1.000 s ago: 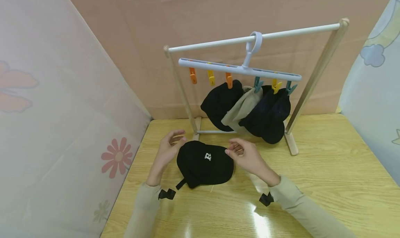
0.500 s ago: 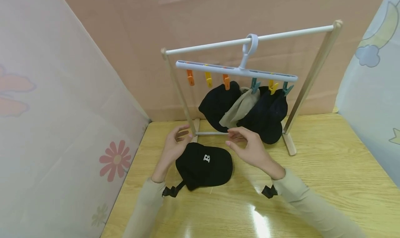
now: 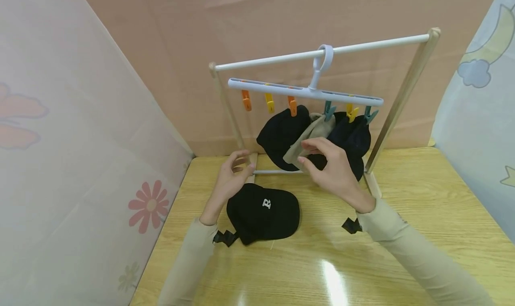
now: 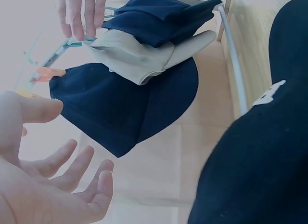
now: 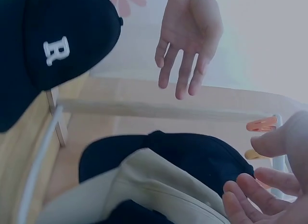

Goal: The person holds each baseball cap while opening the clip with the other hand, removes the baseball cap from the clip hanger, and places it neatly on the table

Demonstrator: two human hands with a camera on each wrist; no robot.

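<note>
Two hands, neither gripping anything I can see. Left hand: fingers loosely curved, thumb well apart, air between, by the rack's left post. Right hand: same shape, thumb and fingers spread, in front of the beige cap; can't tell if it touches the cloth.

One loose cap: black, one white R, lying on the table in front of the rack's left foot, peak to the right, below the left hand.

One hanger hooked on the rail. Six clips, from the left: orange, yellow, orange, teal, yellow, teal. First two bare. Hanging: one black cap, one beige, then dark caps overlapping at right, exact count unclear.

Two beige sleeves, one small black block at each wrist.
</note>
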